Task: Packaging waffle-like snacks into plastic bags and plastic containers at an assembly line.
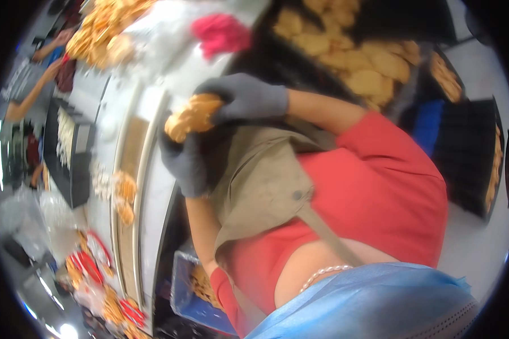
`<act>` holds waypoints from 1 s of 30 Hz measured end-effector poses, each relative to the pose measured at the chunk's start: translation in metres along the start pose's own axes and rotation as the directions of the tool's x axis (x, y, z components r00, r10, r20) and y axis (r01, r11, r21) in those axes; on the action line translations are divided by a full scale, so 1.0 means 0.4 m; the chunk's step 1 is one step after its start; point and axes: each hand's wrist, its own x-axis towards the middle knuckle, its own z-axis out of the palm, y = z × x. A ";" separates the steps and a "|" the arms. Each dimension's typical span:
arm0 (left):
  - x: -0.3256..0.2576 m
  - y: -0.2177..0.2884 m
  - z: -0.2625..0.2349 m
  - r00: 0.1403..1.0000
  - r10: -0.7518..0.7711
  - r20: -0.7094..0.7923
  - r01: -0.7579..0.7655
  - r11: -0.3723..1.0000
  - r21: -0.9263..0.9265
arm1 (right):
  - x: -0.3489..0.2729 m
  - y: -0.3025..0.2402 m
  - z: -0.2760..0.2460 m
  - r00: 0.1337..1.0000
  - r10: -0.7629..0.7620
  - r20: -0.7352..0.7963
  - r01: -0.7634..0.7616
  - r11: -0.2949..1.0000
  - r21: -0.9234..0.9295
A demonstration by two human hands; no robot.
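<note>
Both my hands wear dark grey gloves and meet in front of the khaki apron. Between them is a lumpy, shiny orange-tan piece [193, 116] with rounded bulges; its exact kind is blurred. My right hand [244, 99] is closed on its right end, with the fingers partly hidden behind it. My left hand [185, 164] grips its lower left end from below, its fingertips hidden. Just beyond the hands are the white worktable's edge and a channel with two pale rails [131, 144].
Orange-tan pieces [127, 195] lie along the channel. A heap of them [104, 28], clear plastic bags and a pink bundle [220, 35] lie farther off. Black crates hold flat tan pieces [367, 65] at right; a blue bin [195, 313] stands below. Other people's arms [34, 90] show at far left.
</note>
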 end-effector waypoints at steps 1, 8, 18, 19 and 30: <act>0.007 -0.008 0.015 0.998 0.015 0.053 -0.014 1.000 -0.002 | -0.013 0.008 -0.016 1.000 0.027 -0.001 -0.027 1.000 0.013; 0.011 0.021 0.093 0.970 -0.106 0.219 0.101 0.994 0.034 | -0.168 0.105 -0.235 0.926 0.089 -0.368 -0.152 0.977 -0.147; 0.029 -0.039 0.044 0.967 -0.220 0.130 0.182 0.950 0.252 | -0.467 0.288 -0.565 0.755 0.507 -0.416 -0.647 0.676 -0.352; 0.028 -0.045 0.035 0.962 -0.235 0.138 0.187 0.938 0.293 | -0.487 0.307 -0.582 0.762 0.485 -0.430 -0.647 0.605 -0.464; -0.037 0.059 -0.183 0.994 -0.107 0.013 0.099 0.957 0.273 | -0.303 0.294 -0.627 0.723 0.483 -0.493 -0.682 0.610 -0.403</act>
